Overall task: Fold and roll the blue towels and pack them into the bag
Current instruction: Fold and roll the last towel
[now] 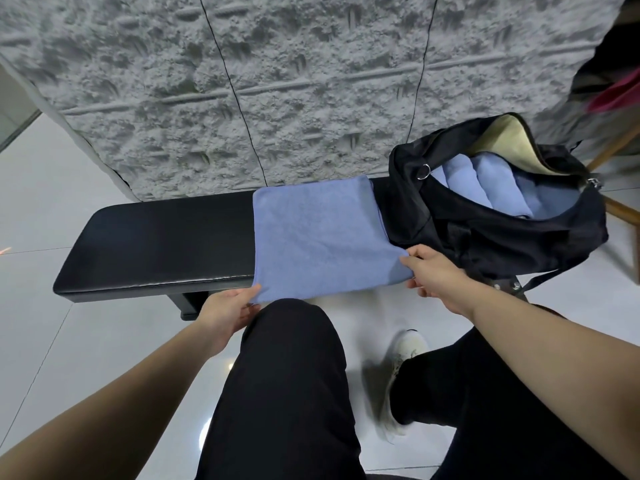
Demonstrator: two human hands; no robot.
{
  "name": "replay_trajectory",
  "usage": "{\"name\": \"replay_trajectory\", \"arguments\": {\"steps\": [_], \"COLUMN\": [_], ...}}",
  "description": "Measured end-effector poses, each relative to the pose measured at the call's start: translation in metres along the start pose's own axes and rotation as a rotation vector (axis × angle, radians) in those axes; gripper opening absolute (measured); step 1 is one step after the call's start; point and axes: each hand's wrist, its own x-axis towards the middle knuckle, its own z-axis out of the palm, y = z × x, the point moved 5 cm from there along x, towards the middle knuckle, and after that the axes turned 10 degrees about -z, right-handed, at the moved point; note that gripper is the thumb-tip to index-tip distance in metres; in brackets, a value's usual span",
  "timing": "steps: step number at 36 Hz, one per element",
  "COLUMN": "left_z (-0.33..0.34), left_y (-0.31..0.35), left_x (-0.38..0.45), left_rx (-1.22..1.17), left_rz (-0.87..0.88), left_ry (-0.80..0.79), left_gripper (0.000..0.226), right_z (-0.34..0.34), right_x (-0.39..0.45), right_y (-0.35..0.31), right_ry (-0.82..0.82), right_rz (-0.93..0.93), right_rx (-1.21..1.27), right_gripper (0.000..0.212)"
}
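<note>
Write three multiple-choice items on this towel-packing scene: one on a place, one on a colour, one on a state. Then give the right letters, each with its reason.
1. Where does the flat blue towel lie?
A. on the floor
B. across the black bench
C. inside the bag

2. What colour is the lining of the bag?
A. red
B. bright green
C. pale cream

3. What state is the bag in?
A. open, with rolled towels inside
B. zipped shut
C. open and empty

Key:
1 B: the towel is spread over the bench, its near edge hanging over the front, where the left hand and the right hand each hold a corner.
2 C: the turned-back flap shows a cream inner face.
3 A: the mouth gapes and blue rolls lie side by side in it.
</note>
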Motion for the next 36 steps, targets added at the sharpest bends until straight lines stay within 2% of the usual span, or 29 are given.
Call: {"name": "replay_trajectory", "arguments": {"steps": [3,7,10,14,18,22,25,29,34,36], "left_z": [0.005,0.005,0.004,0.008,0.012,0.016,0.022,0.025,0.016,0.013], "left_y": [0.002,0.003,0.002,0.0,-0.001,0.002,0.007,0.008,0.003,0.003], "left_x": [-0.007,-0.013,-0.016,-0.019,-0.02,-0.024,-0.032,-0.04,-0.04,-0.037], "left_rx": [0.082,0.168,0.202,0.189,0.098,0.034,-0.003,-0.013,0.02,0.015], "left_rz": [0.028,0.054,0.046,0.028,0.003,0.014,0.046,0.049,0.006,0.026], "left_ry": [-0.044,-0.053,-0.042,-0.052,-0.073,-0.091,-0.131,-0.167,-0.219,-0.159], "left_gripper": [0.039,0.029,0.036,0.038,0.037,0.042,0.038,0.037,0.053,0.037], "right_z": [-0.002,0.0,-0.001,-0.003,-0.005,-0.003,0.001,0.001,0.002,0.005], "right_x": [0.001,-0.001,-0.001,-0.002,-0.004,-0.005,-0.006,-0.011,-0.019,-0.02], "right_y": [-0.004,-0.002,-0.002,-0.002,-0.01,-0.012,-0.01,-0.003,-0.011,-0.014], "right_ry": [0.033,0.021,0.02,0.03,0.046,-0.053,-0.196,-0.338,-0.287,-0.27], "right_rz": [-0.061,-0.03,-0.027,-0.022,-0.064,-0.066,-0.057,-0.083,-0.226,-0.274], "right_rx": [-0.051,-0.046,-0.038,0.009,0.04,0.054,0.051,-0.174,-0.472,-0.548], "right_gripper": [0.013,0.018,0.016,0.006,0.018,0.018,0.018,0.036,0.044,0.037]}}
